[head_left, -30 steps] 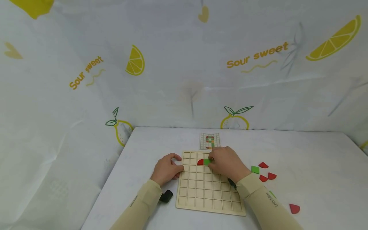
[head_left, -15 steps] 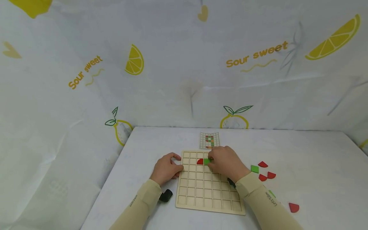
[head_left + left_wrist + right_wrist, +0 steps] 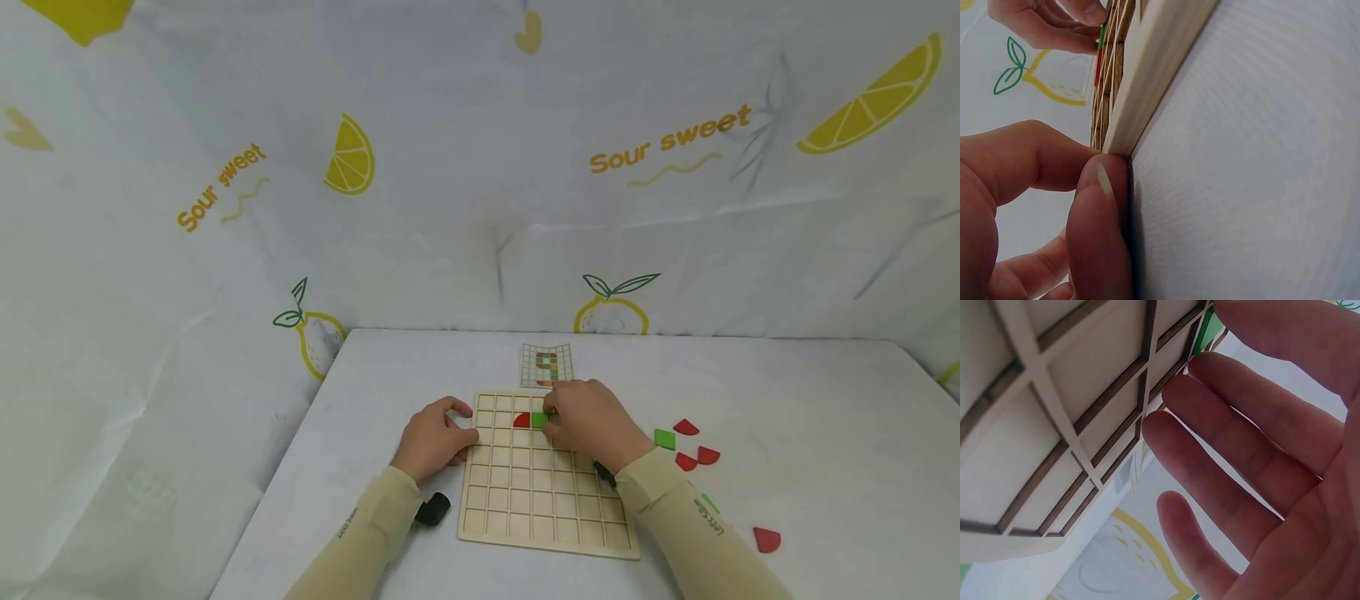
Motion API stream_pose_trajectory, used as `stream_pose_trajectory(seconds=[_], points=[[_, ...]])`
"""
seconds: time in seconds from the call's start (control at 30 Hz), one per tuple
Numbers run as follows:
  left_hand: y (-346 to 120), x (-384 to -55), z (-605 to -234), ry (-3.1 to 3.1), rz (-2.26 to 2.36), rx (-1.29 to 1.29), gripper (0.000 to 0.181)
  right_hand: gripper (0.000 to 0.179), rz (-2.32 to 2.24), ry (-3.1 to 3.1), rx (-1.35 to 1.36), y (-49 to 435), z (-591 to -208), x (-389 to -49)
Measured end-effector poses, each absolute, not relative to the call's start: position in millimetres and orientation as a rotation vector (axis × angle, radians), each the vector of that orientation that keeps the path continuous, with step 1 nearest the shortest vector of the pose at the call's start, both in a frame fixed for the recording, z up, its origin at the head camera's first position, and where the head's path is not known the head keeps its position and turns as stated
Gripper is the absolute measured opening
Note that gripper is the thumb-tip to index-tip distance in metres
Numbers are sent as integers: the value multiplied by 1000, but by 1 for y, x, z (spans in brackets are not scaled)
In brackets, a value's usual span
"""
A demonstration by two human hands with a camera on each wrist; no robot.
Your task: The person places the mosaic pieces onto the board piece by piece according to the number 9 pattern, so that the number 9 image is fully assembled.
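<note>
A pale wooden grid board (image 3: 521, 481) lies on the white table. My left hand (image 3: 433, 442) holds its left edge with thumb and index finger; in the left wrist view the fingertips (image 3: 1094, 175) meet the board's side. My right hand (image 3: 597, 425) is over the upper right of the board, thumb and index finger pinching a green square tile (image 3: 538, 421) that sits in a cell. The right wrist view shows the other fingers (image 3: 1210, 469) extended beside the grid. Left of the green tile, a red quarter-circle tile (image 3: 522, 421) fills the adjoining cell.
Behind the board is a small pattern card (image 3: 528, 367) with a coloured figure. To the right are loose red tiles (image 3: 767, 540), a green square (image 3: 664, 439) and another green piece (image 3: 709, 503) partly behind the sleeve. A black object (image 3: 432, 510) is by the left wrist.
Both hands and the tiles stay in place. Only the head view has shifted very slightly.
</note>
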State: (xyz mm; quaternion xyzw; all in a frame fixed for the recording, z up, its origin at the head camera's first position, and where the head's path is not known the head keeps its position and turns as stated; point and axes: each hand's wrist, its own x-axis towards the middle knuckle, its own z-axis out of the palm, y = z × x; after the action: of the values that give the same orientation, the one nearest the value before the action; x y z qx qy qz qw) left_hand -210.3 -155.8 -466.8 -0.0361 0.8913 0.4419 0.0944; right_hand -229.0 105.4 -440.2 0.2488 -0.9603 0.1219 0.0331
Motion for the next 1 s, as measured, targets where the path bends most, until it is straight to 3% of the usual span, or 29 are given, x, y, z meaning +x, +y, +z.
stream_pose_trajectory(seconds=[0.7,1.0], points=[[-155,-210,-464,2623,1334,-93,32,9,373,-2977,757,106,-441,-231],[-156,-210,-465,2621,1327,-92,32,11,358,-3000,752,105,-441,-230]])
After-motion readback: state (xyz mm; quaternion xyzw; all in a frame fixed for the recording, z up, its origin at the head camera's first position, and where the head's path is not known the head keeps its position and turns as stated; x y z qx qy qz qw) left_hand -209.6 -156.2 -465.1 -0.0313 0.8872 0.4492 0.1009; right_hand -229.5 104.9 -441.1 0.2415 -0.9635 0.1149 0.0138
